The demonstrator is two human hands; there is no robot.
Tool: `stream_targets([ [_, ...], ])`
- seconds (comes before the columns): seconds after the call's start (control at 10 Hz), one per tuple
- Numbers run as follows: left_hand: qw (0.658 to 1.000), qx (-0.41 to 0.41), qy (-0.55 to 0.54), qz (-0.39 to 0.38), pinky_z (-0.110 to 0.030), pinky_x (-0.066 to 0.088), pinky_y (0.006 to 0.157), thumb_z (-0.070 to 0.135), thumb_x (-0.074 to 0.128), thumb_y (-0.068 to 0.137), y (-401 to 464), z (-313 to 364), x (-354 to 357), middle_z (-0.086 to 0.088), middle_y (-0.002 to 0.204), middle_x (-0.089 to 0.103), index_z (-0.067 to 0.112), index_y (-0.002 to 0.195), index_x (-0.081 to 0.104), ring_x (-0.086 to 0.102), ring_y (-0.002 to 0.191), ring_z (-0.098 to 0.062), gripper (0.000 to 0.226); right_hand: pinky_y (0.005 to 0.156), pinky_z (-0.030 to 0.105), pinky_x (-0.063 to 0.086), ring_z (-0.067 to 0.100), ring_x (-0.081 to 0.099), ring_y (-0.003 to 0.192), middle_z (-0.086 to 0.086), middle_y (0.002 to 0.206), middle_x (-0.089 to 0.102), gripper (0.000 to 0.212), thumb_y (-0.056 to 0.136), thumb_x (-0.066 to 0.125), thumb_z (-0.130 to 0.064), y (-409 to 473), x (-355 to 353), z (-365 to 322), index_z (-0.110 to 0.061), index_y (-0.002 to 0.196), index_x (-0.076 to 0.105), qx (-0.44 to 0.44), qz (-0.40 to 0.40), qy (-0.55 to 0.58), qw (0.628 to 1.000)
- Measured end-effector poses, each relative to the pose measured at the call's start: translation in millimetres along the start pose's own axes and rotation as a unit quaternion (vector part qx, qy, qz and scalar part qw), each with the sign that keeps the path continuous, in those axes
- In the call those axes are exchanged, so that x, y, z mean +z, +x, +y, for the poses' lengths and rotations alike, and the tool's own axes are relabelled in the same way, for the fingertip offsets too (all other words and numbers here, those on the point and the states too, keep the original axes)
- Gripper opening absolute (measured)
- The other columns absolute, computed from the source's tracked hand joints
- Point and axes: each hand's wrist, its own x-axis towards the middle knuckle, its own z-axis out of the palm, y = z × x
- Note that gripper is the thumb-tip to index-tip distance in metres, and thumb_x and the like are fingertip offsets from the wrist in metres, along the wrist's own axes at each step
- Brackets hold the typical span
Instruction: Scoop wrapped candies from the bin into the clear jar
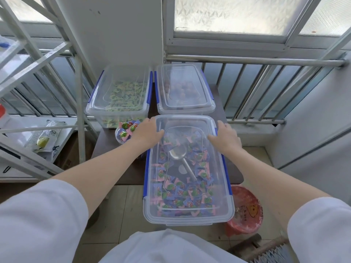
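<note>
- Overhead: one dark tabletop (121, 173) carries three clear bins with blue latches, all lidded.
- Nearest bin (188, 215): largest, overhangs the tabletop's near edge. Wrapped candies (182, 194) in pink, blue and green lie inside, too many to count, with a bare patch of floor mid-bin. One metal scoop (179, 156) rests in it, bowl toward the far end.
- Clear lid (190, 122) lies over this bin; I cannot tell whether it is latched.
- Two far bins, side by side: left bin (121, 92) with pale green wrapped pieces, right bin (183, 90) with brownish round pieces.
- One red bucket (245, 211) on the floor, right of the nearest bin.
- Two hands at the lid's far end. Left hand (147, 132): fingers spread over the far left corner, thumb on top of the lid. Right hand (225, 136): fingers loosely spread at the right edge, thumb on the lid. Neither grip closes around anything.
- One clear jar (123, 133), just left of the nearest bin, partly behind the left hand, holding several of the same candies.
</note>
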Motion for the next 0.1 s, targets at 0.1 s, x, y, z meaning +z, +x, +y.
stream_targets([
  [0.1, 0.998, 0.055, 0.026, 0.027, -0.040, 0.038, 0.101, 0.035, 0.044, 0.097, 3.9, 13.8, -18.6, -0.016, 0.144, 0.042, 0.006, 0.146, 0.032, 0.042, 0.131, -0.031, 0.058, 0.102, 0.049, 0.037, 0.031, 0.037, 0.133, 0.006, 0.148, 0.038, 0.063, 0.092, 0.044, -0.044, 5.0, -22.2, -15.5, -0.021, 0.148, 0.029, -0.078, 0.039, -0.036, 0.996],
])
